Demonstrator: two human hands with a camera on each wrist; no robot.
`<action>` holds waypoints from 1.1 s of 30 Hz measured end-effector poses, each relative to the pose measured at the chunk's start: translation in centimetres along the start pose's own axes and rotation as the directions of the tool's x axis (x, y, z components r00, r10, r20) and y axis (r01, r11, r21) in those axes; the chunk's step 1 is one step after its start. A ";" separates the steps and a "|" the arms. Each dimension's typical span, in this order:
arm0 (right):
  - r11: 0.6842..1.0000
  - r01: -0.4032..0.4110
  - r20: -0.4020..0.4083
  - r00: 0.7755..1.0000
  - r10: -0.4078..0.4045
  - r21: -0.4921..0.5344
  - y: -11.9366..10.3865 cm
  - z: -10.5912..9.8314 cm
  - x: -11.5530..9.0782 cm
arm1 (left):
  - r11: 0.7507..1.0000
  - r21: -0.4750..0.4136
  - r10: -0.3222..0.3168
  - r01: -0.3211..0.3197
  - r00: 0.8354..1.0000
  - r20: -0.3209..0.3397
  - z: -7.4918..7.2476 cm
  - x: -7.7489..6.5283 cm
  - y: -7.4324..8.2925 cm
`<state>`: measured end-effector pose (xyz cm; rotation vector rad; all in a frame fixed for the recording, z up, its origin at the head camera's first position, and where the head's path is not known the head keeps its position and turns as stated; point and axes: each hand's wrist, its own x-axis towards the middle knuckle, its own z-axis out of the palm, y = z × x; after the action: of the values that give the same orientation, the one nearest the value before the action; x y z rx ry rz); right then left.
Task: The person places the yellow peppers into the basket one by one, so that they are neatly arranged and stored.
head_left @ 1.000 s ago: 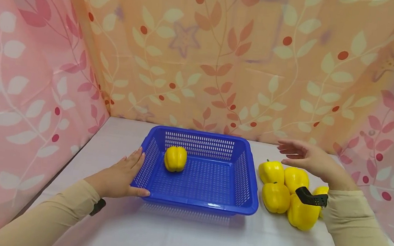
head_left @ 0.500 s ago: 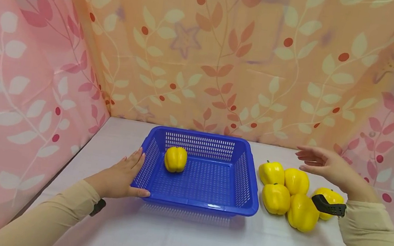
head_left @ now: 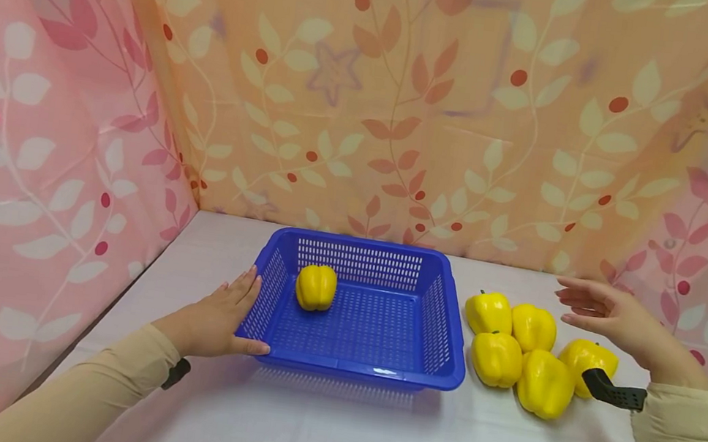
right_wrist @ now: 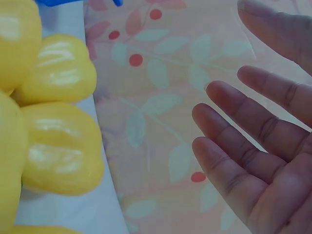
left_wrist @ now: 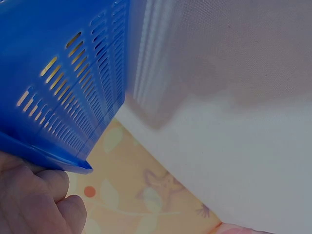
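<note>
A blue plastic basket [head_left: 362, 368] with slotted walls stands on the white table, and one yellow bell pepper [head_left: 315, 288] lies inside it toward the left. My left hand [head_left: 216, 315] rests on the basket's left rim with its fingers straight; the left wrist view shows the slotted basket wall [left_wrist: 73, 92] above the fingers. To the right of the basket several more yellow bell peppers [head_left: 496, 359] sit close together. Over the rightmost pepper [head_left: 587, 364] my right hand [head_left: 620, 320] hovers, holding nothing. In the right wrist view its fingers [right_wrist: 243, 146] are spread, apart from the peppers [right_wrist: 63, 148].
A patterned orange curtain [head_left: 368, 105] hangs behind the table, with pink curtains [head_left: 36, 160] at either side. The white tabletop [head_left: 315, 430] stretches in front of the basket. A black strap mount [head_left: 613, 391] sits on the right wrist.
My right hand has moved right and slightly down, away from the basket, uncovering the rightmost pepper. The left hand, basket and peppers stay in place.
</note>
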<state>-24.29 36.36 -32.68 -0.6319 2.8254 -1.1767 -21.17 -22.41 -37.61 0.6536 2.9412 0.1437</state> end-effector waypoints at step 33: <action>0.968 -0.231 -0.047 0.973 0.227 -0.097 6.1 -0.2 -5.0 | 1.000 -0.008 0.013 -0.013 1.000 -0.017 0.1 -0.1 0.0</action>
<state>-21.87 42.21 -37.41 -0.2782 2.9051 -1.0200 -21.08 -22.47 -37.73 0.6732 2.9516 0.1624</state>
